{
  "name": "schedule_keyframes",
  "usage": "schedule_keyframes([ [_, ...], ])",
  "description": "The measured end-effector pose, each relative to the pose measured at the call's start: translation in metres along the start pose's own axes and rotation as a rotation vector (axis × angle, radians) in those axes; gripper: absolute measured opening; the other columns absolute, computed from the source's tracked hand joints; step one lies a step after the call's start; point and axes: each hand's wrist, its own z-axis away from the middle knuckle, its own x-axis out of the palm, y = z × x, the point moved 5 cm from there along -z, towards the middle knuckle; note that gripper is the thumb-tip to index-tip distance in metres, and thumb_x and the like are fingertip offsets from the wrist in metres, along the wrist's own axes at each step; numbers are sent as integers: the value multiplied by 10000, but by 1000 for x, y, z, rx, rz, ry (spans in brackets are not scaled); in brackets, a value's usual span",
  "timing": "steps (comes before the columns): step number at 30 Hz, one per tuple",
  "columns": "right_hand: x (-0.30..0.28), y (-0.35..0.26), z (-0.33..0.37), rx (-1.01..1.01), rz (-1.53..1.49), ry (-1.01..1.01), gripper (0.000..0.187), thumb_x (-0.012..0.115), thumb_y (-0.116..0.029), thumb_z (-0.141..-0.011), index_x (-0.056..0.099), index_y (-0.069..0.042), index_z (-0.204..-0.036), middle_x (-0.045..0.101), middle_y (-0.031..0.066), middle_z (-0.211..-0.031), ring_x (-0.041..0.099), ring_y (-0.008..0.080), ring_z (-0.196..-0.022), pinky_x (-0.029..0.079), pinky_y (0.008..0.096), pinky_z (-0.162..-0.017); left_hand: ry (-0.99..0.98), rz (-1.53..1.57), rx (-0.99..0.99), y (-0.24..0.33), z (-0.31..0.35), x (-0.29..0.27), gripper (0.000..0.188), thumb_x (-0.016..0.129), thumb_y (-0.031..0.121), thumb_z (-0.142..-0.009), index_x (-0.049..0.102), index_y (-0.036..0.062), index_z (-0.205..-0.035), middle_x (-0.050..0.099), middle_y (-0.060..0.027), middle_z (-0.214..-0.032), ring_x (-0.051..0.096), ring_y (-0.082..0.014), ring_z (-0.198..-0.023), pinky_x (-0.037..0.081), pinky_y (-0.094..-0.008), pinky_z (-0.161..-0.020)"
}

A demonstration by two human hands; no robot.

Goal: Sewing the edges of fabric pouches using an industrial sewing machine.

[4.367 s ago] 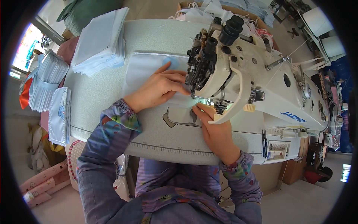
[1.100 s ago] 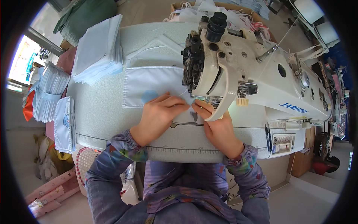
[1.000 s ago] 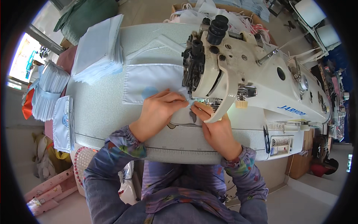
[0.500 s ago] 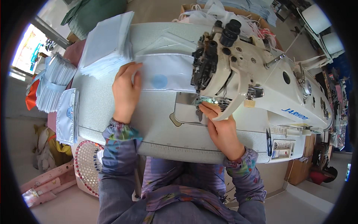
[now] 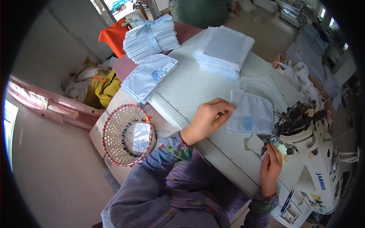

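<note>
A white cloth piece with a stitched border and a pale blue round patch (image 5: 249,108) lies flat on the table of the sewing machine (image 5: 310,152), its right end beside the machine head. My left hand (image 5: 205,119) is at its left edge, thumb and fingertips brought together on that edge in a pinch. My right hand (image 5: 270,169) rests by the lit needle area, fingers stretched forward and thumb a little apart. Its fingertips are partly hidden against the machine, and I see nothing held there.
A stack of white cloth squares (image 5: 224,49) stands at the far edge. Left of it are a ribbon-tied bundle (image 5: 150,38) and a printed cloth stack (image 5: 148,78). A woven basket (image 5: 108,142) with a cloth piece inside sits lower left. Thread snips (image 5: 288,200) lie near right.
The view has swung left, bringing the basket fully into sight. My left hand is still at the cloth's left edge, its fingertips closer together. My right hand stays by the needle area.
</note>
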Motion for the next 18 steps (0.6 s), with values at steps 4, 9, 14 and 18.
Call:
schedule_keyframes([
  [4, 7, 12, 3, 78, -46, 11, 378, 584, 47, -1014, 722, 21, -1364, 712, 197, -1407, 664, 384, -1275, 490, 437, -1136, 388, 7, 9, 10, 39, -73, 260, 706, -76, -1001, 798, 5, -1230, 792, -94, -1129, 751, -153, -966, 604, -286, -843],
  [9, 2, 9, -2, 51, 14, 1, 363, 591, 47, -1020, 722, 29, -1358, 713, 204, -1406, 693, 390, -1239, 523, 432, -1093, 969, 150, -96, -31, 76, -191, 226, 688, -23, -1053, 789, -56, -1252, 777, -30, -1093, 689, -80, -957, 543, -228, -878],
  [14, 5, 7, -2, -1, 18, 22, 355, 596, 56, -1016, 727, 30, -1345, 711, 211, -1415, 726, 394, -1201, 561, 426, -1039, 1073, -94, -219, -116, 130, -283, 250, 740, 68, -1031, 794, -69, -1233, 788, -68, -1061, 700, -106, -924, 550, -248, -859],
  [18, 2, 10, 2, 38, 6, 32, 352, 604, 50, -1010, 725, 33, -1340, 716, 203, -1406, 715, 385, -1195, 550, 422, -1044, 1045, -973, -268, -80, 103, -253, 252, 842, 213, -981, 830, 103, -1207, 655, -148, -1243, 674, -254, -973, 558, -356, -802],
])
